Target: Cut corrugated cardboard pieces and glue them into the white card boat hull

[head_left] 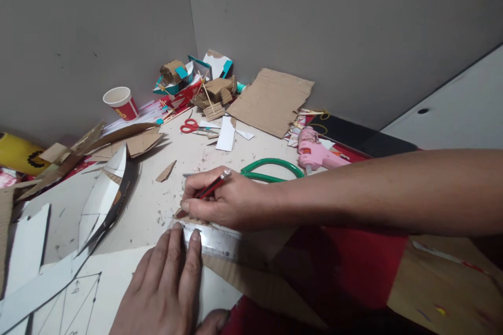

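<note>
My right hand (223, 196) is closed round a red and black pencil (212, 187), whose silver end points up and to the right. Its lower end is at a piece of brown cardboard (190, 218), along the edge of a clear ruler (220, 242). My left hand (165, 282) lies with its fingers stretched out, the fingertips pressing on the ruler's left end. Brown corrugated cardboard (251, 282) shows below the ruler. Just beyond my right hand lie green-handled scissors (271, 161), their blades mostly hidden by it.
A pink glue gun (314, 149) lies near my right forearm. Red-handled scissors (190, 125), a cardboard sheet (273, 99) and a paper cup (121, 103) are farther back. At left stands a curved cardboard piece (102, 199), near a sheet with drawn lines (84, 303).
</note>
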Action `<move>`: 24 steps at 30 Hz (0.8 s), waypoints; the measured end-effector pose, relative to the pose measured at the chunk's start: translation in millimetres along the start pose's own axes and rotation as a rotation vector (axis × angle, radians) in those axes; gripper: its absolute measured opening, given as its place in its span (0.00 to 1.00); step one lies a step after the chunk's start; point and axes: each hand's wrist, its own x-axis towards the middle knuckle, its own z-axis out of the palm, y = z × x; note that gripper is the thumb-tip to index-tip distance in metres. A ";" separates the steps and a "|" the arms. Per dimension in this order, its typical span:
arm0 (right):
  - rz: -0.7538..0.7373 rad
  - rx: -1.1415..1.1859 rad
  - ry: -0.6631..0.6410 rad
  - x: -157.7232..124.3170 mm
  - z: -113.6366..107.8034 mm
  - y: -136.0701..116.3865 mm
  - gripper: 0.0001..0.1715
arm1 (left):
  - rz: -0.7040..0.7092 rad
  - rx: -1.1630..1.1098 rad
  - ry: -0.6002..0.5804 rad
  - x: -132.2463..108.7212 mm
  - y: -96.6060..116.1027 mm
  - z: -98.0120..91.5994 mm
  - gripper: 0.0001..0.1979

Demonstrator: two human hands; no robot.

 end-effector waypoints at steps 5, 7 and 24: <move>0.048 0.059 -0.019 3.5 -0.1 -1.8 0.09 | 0.003 -0.010 0.004 -1.1 1.2 1.1 0.43; 0.076 0.139 -0.026 5.1 0.3 -1.2 0.10 | 0.009 -0.021 0.001 0.2 0.7 0.8 0.43; -0.079 -0.058 -0.084 7.8 -5.5 -1.6 0.12 | 0.019 -0.031 0.004 5.2 -2.1 -6.4 0.41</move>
